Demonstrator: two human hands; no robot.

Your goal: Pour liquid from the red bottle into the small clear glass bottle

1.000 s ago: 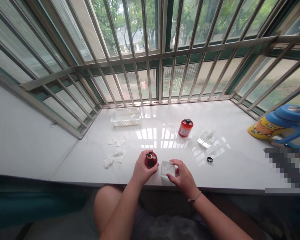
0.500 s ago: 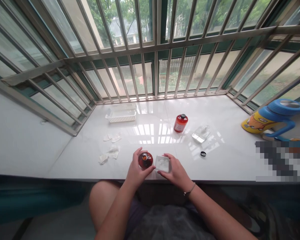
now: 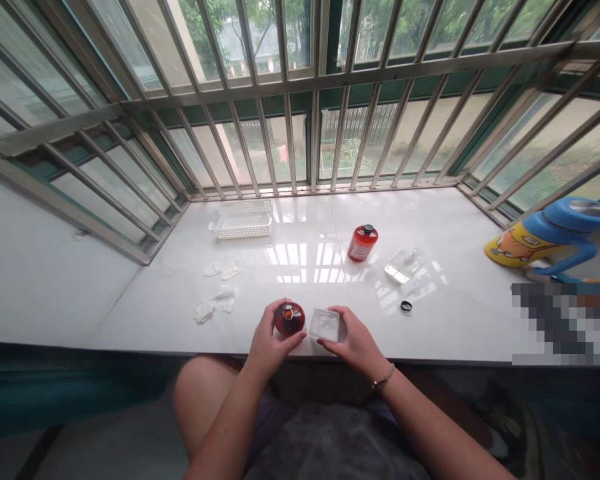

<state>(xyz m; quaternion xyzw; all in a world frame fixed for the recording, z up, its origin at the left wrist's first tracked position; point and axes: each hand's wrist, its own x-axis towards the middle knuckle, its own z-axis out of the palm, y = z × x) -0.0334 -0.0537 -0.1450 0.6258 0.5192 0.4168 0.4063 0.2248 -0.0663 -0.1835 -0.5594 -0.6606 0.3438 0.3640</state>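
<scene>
Left hand point(image 3: 269, 341): grip was clamped around the dark red bottle point(image 3: 291, 323), lower centre of the frame.
Right hand point(image 3: 359, 339): grip was clamped on the clear container point(image 3: 325, 325), just beside.

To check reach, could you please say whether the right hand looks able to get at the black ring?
Probably yes: nothing stands between the right hand and black ring, though that hand may need to release the clear container.

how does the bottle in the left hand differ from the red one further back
The held bottle is uncapped; the red bottle wears a black cap. The left hand grips the held bottle, while no hand touches the red bottle. The held bottle looks darker than the red bottle. Both are reddish.
</scene>
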